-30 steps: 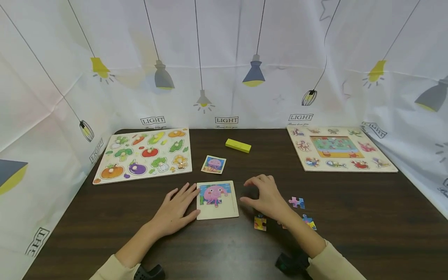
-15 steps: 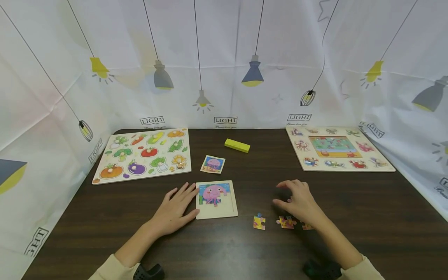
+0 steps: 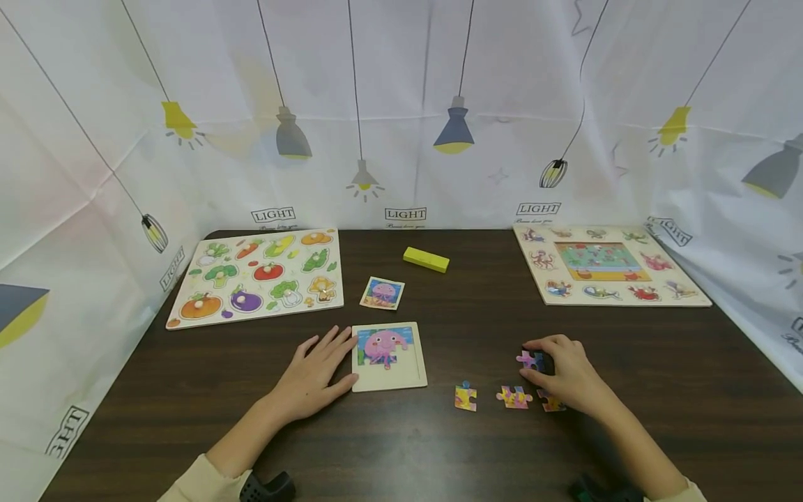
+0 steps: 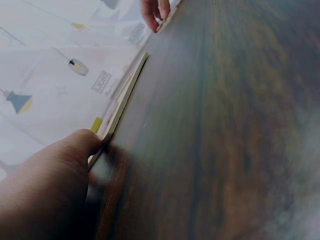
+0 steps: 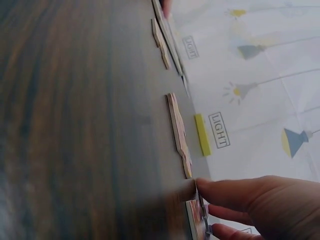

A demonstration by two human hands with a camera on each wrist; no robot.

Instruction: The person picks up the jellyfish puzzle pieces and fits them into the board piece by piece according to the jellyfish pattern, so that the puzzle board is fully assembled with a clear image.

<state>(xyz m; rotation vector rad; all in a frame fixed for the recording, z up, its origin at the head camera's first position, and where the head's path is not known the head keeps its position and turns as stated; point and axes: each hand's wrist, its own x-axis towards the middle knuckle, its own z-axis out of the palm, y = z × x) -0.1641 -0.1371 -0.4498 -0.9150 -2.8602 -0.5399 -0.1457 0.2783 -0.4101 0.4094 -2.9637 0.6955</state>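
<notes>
In the head view, my left hand (image 3: pixel 314 382) lies on the table with fingers spread, its fingertips and thumb touching the left edge of a square wooden puzzle board (image 3: pixel 379 380). A partly filled pink octopus picture is in that board's upper part. To the right, my right hand (image 3: pixel 572 376) pinches a pink and blue jigsaw piece (image 3: pixel 528 360) between thumb and fingers, the piece low at the table. Nearer me lie a yellow piece (image 3: pixel 465 397), a pink and yellow piece (image 3: pixel 514 397) and another piece (image 3: pixel 550 401) partly under the right hand.
Behind the board lie a small octopus picture card (image 3: pixel 382 293) and a yellow block (image 3: pixel 426 259). A vegetable puzzle board (image 3: pixel 295 270) is at the back left, a sea animal board (image 3: pixel 617 293) at the back right. A white curtain (image 3: pixel 401 181) hangs behind the table (image 3: pixel 401 446).
My right hand has moved right, away from the octopus board, and closed its fingers about the pink and blue piece. The left hand has stayed at the board's edge.
</notes>
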